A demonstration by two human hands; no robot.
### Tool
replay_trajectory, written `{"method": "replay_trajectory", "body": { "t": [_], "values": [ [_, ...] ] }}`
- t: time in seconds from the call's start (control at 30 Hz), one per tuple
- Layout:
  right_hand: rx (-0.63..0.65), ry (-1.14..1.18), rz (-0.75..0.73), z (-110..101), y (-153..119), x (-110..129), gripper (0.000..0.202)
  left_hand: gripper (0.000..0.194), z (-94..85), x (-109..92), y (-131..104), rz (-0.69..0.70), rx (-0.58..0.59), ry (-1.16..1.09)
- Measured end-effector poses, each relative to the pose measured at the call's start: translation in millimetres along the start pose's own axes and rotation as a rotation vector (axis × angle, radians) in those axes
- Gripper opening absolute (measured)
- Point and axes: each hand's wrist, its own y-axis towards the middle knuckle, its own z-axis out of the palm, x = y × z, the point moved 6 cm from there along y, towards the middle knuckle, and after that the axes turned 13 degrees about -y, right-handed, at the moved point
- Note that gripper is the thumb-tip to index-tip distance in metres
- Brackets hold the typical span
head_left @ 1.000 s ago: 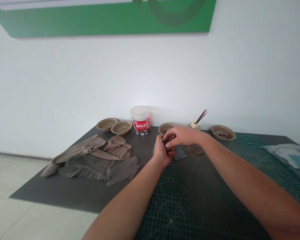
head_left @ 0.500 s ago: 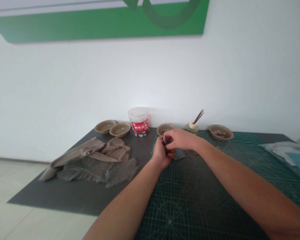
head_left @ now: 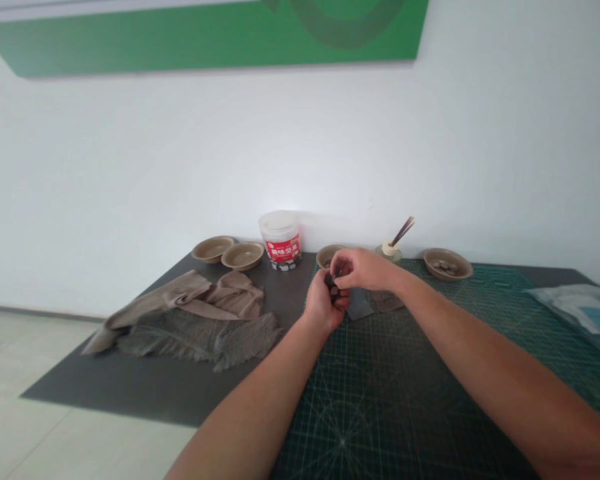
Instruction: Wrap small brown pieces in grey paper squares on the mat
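My left hand (head_left: 325, 305) is cupped palm up over the green cutting mat (head_left: 350, 400), its fingers curled round several small dark pieces (head_left: 333, 288). Just above the palm, my right hand (head_left: 353, 268) has its thumb and fingertips pinched together at these pieces; what lies between the fingertips is too small to make out. Behind the hands stands a brown bowl (head_left: 326, 255), partly hidden by the right hand. A grey flat piece (head_left: 360, 307) and a brown flat piece (head_left: 387, 302) lie on the mat beside the hands.
Two brown bowls (head_left: 213, 249) (head_left: 243, 256) and a lidded tub (head_left: 281, 241) stand at the back left. Cloths (head_left: 225, 297) lie in front. Right of the hands are a reed diffuser (head_left: 390, 252), a bowl with dark pieces (head_left: 447, 265) and a plastic bag (head_left: 580, 310).
My right hand has shifted slightly and its fingers have lifted a little from the left palm, so more of the dark pieces shows. The camera view has moved slightly.
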Motion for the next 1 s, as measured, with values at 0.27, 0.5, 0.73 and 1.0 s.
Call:
{"method": "replay_trajectory", "body": {
  "t": [0.27, 0.5, 0.73, 1.0],
  "values": [
    [-0.288, -0.314, 0.261, -19.8, 18.4, -39.4, 0.022, 0.025, -2.3, -0.9, -3.0, 0.029, -0.033, 0.044],
    [-0.187, -0.455, 0.298, 0.6, 44.5, -58.5, 0.014, 0.028, -1.4, -0.8, -5.1, 0.042, -0.040, 0.075],
    [-0.155, -0.459, 0.214, -4.7, 38.5, -31.9, 0.023, 0.031, -1.6, -0.7, -5.1, 0.021, -0.037, 0.074],
    [0.321, -0.144, -0.046, -5.3, 3.8, 10.3, 0.028, 0.035, -2.3, 5.1, -4.1, -0.070, -0.019, 0.071]
  ]
}}
